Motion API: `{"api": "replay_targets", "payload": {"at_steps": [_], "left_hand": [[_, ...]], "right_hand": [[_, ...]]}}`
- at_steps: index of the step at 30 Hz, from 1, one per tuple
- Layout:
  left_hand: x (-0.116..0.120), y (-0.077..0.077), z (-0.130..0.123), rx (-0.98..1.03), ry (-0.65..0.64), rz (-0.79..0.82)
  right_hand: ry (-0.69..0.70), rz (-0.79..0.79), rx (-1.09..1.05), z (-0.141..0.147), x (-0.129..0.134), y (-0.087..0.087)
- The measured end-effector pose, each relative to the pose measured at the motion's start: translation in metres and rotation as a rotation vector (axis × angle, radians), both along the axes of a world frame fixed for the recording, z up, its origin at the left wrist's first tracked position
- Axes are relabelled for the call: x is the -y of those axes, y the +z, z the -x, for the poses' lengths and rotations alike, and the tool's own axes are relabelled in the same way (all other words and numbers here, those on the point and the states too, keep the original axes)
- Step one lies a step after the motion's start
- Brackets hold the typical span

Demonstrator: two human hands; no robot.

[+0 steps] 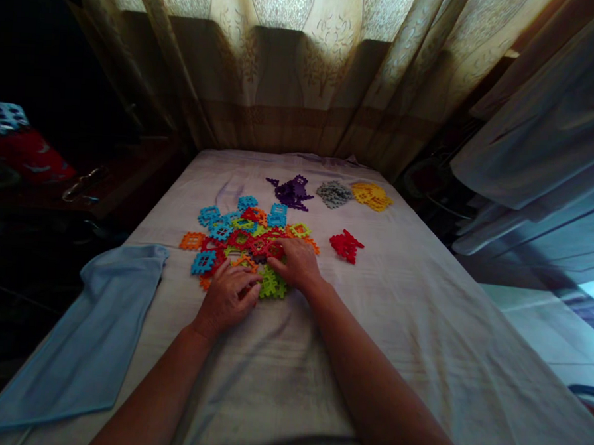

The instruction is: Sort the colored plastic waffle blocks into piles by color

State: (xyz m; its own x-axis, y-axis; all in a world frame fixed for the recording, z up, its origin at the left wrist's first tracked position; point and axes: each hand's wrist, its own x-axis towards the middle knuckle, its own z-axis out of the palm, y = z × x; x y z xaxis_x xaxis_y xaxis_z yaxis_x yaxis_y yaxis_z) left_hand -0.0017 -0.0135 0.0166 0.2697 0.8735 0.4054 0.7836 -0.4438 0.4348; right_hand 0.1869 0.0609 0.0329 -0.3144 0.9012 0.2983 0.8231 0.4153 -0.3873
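A mixed pile of flat, notched plastic building pieces, with blue pieces (221,230), orange pieces (192,241), green pieces (272,284) and red ones, lies on the sheet-covered surface. My right hand (299,262) reaches into the right side of the pile, its thumb and fingers around a red building piece (275,250). At the pile's front edge, my left hand (229,297) rests palm down with its fingers apart, near green and orange pieces. Nothing shows in its grasp. Both hands hide part of the pile.
Sorted heaps lie farther off: purple pieces (293,192), grey pieces (334,194) and yellow pieces (372,196). A small red heap (346,246) sits to the right. A blue cloth (92,331) hangs over the left edge. Curtains (304,83) close off the back.
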Motion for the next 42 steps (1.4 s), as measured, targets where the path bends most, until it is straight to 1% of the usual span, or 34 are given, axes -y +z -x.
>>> {"api": "replay_targets", "payload": {"at_steps": [3, 5, 8, 10, 13, 15, 17, 21, 24, 27, 30, 33, 35, 37, 39, 42], "left_hand": [[0.000, 0.000, 0.000, 0.007, -0.012, 0.004], [0.000, 0.000, 0.000, 0.012, -0.014, 0.013], [0.000, 0.000, 0.001, 0.010, -0.015, 0.018], [-0.001, 0.000, 0.001, 0.007, -0.016, 0.014], [-0.001, -0.001, 0.001, 0.010, -0.017, 0.002], [-0.001, -0.002, 0.001, 0.014, -0.021, -0.009], [-0.002, -0.003, 0.002, 0.019, -0.027, -0.018], [-0.002, -0.004, 0.002, 0.030, -0.027, -0.037], [-0.002, -0.005, 0.002, 0.032, -0.025, -0.045], [-0.002, -0.006, 0.002, 0.034, -0.026, -0.046], [-0.002, -0.005, 0.002, 0.036, -0.020, -0.046], [-0.003, -0.005, 0.002, 0.041, -0.010, -0.058], [-0.003, -0.005, 0.003, 0.045, -0.012, -0.073], [-0.004, -0.005, 0.003, 0.049, -0.011, -0.087], [-0.004, -0.005, 0.004, 0.052, -0.005, -0.096], [-0.006, -0.007, 0.004, 0.061, 0.010, -0.109]], "right_hand": [[-0.034, -0.013, -0.042, -0.008, -0.005, 0.006], [-0.088, -0.029, -0.071, -0.020, -0.010, 0.010], [-0.221, -0.068, -0.090, -0.050, -0.021, 0.012], [-0.356, -0.072, -0.066, -0.074, -0.027, 0.012], [-0.557, -0.006, 0.019, -0.104, -0.030, 0.011], [-0.644, 0.060, 0.058, -0.116, -0.029, 0.011], [-0.695, 0.122, 0.076, -0.121, -0.027, 0.011], [-0.736, 0.195, 0.102, -0.125, -0.024, 0.010], [-0.734, 0.178, 0.102, -0.124, -0.024, 0.010], [-0.678, 0.093, 0.078, -0.117, -0.025, 0.013], [-0.556, 0.011, 0.047, -0.099, -0.026, 0.015], [-0.365, -0.045, 0.055, -0.072, -0.024, 0.013], [-0.247, -0.052, 0.091, -0.054, -0.022, 0.010], [-0.178, -0.033, 0.143, -0.038, -0.018, 0.007], [-0.156, -0.001, 0.197, -0.027, -0.017, 0.006], [-0.153, 0.033, 0.266, -0.015, -0.019, 0.009]]}}
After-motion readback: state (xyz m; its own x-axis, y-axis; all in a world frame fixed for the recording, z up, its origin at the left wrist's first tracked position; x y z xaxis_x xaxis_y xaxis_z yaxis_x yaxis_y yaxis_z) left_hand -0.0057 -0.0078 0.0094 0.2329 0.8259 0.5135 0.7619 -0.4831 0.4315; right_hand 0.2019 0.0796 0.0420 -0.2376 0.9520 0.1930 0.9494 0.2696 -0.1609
